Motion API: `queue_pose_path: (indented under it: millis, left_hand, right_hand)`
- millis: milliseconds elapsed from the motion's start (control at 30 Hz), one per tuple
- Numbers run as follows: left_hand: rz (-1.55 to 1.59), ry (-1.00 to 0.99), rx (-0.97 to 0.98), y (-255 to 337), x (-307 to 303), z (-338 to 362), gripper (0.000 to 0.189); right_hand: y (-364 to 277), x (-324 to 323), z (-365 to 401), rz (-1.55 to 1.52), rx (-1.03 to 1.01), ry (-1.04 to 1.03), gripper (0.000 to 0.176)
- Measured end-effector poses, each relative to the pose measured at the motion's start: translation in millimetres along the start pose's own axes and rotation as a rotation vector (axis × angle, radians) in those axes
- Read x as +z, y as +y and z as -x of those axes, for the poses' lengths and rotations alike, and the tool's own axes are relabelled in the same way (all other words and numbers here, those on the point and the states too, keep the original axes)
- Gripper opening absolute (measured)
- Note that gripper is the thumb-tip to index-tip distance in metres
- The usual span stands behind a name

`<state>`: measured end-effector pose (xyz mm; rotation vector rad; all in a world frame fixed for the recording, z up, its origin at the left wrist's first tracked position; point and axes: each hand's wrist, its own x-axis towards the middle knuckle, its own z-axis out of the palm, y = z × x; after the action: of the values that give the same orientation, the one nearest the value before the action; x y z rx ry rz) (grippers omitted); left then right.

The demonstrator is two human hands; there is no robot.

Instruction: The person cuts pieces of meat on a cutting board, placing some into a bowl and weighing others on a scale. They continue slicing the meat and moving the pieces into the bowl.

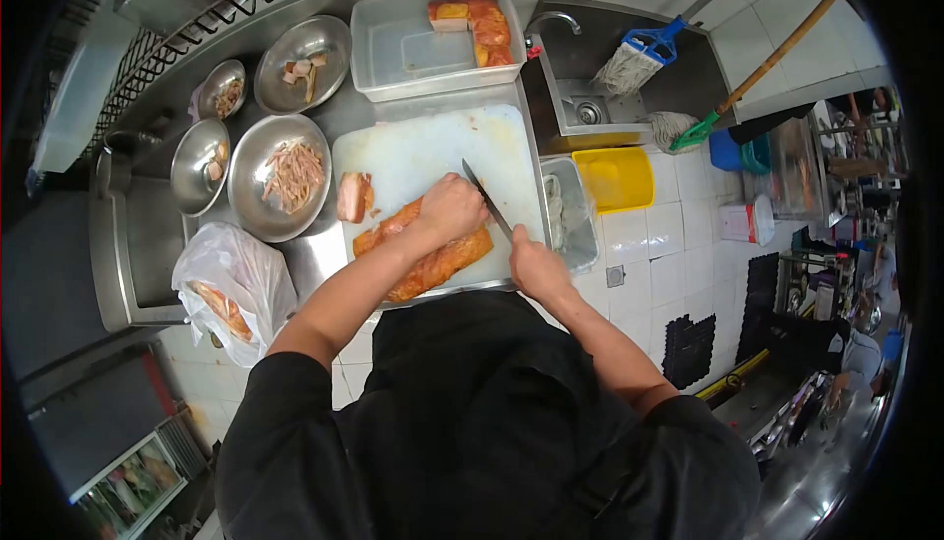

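Note:
A long, orange-brown slab of bacon (441,270) lies across the white cutting board (393,156). My left hand (454,208) presses down on its upper side, fingers curled and closed against it. In my right hand (538,263) is the handle of a kitchen knife (487,196), its dark blade slanting up and left beside the slab's right end. The blade's tip is over bare board, just beyond my left hand. A smaller cut piece of bacon (355,197) sits at the board's left edge, with crumbs beside it. My left forearm covers part of the slab.
Left of the board are a steel bowl (320,161) of meat strips, several smaller bowls and a plastic bag (236,289). Behind stands a clear tub (393,43) with more bacon. A sink (587,107), mop (634,60) and yellow tub (615,179) are to the right.

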<state>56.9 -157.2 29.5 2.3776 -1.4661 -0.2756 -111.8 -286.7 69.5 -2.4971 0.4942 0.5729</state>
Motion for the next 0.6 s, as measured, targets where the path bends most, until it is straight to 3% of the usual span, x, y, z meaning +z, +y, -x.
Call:
queue_pose_path:
  millis: [233, 300, 333, 400, 467, 533, 600]
  left_hand:
    - [0.021, -0.092, -0.068, -1, -7, -9, 0.02]
    - [0.253, 0.168, -0.25, -2, -3, -6, 0.019]
    - [0.248, 0.164, -0.254, -1, -4, -8, 0.019]
    - [0.05, -0.113, -0.28, -3, -13, -21, 0.022]
    - [0.028, -0.159, -0.276, 17, -25, -28, 0.03]
    - [0.007, -0.2, -0.276, 34, -26, -39, 0.041]
    - [-0.05, -0.421, -0.281, 42, -25, -49, 0.053]
  right_hand:
    - [33, 1, -25, -0.231, -0.143, 0.071, 0.028]
    - [46, -3, -20, -0.324, -0.146, 0.125, 0.03]
    - [51, -3, -16, -0.417, -0.146, 0.167, 0.031]
    - [57, -11, -8, -0.551, -0.08, 0.144, 0.032]
    - [74, -9, -8, -0.807, 0.026, 0.088, 0.034]
    - [85, -15, -1, -0.879, 0.03, 0.039, 0.033]
    - [94, -14, 3, -0.971, 0.041, -0.017, 0.031]
